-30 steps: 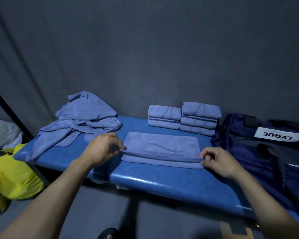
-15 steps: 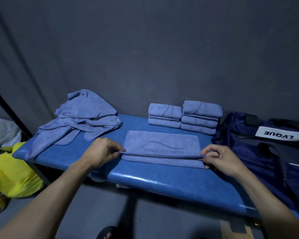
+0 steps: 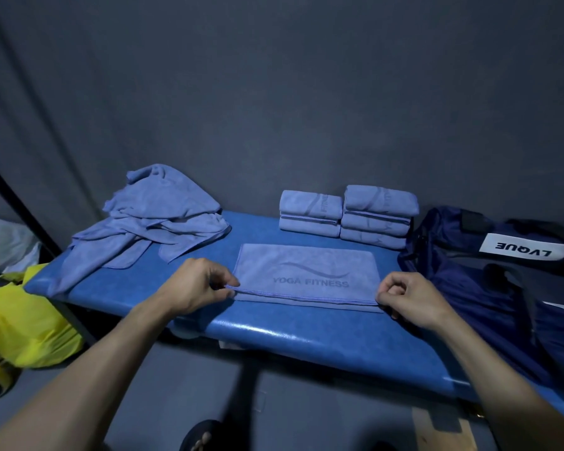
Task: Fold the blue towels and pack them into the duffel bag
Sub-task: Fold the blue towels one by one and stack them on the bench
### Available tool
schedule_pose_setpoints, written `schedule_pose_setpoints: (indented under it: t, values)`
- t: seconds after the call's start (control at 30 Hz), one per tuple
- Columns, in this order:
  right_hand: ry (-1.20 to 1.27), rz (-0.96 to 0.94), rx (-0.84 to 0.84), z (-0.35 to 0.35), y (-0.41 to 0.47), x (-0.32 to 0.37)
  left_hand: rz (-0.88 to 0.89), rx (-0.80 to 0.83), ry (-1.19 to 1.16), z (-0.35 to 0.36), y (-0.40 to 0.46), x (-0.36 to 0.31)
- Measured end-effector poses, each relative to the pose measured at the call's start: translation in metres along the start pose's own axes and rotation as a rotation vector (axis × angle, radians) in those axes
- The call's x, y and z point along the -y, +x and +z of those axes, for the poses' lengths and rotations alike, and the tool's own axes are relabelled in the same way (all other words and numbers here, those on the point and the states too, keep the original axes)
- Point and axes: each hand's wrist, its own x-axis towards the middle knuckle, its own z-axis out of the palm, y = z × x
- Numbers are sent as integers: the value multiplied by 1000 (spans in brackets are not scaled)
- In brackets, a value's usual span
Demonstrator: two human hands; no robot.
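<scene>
A blue towel (image 3: pixel 306 271) printed "YOGA FITNESS" lies folded in half on the blue table (image 3: pixel 306 336). My left hand (image 3: pixel 196 288) pinches its near left corner. My right hand (image 3: pixel 411 299) pinches its near right corner. The upper layer's edge sits slightly behind the lower layer's edge. Behind it stand two stacks of folded blue towels (image 3: pixel 347 216). A heap of unfolded blue towels (image 3: pixel 150 219) lies at the table's left end. The navy duffel bag (image 3: pixel 489 281) lies open at the right, with a white "LVQUE" label.
A yellow bag (image 3: pixel 26 327) sits on the floor left of the table, next to a black pole (image 3: pixel 23 209). A dark grey curtain hangs right behind the table. A sandalled foot (image 3: pixel 199 437) shows below the table's front edge.
Both hands have brought the towel's upper layer down and toward me, laying its edge nearly level with the lower layer's edge. The towel now lies flatter.
</scene>
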Motion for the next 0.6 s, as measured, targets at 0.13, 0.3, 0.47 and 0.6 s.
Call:
schedule_pose_setpoints:
  t: [0.13,0.3,0.47,0.6]
  values:
    - [-39,-22,-13,0,0,-4,16,24,78,4,2,1]
    - [-251,-132,78,-2,-3,-3,116,59,262,7,5,-4]
    - [-410,-227,99,-10,-4,-6,127,83,382,13,2,-7]
    - [-532,-265,65,-9,-4,-6,95,32,460,20,-2,-12]
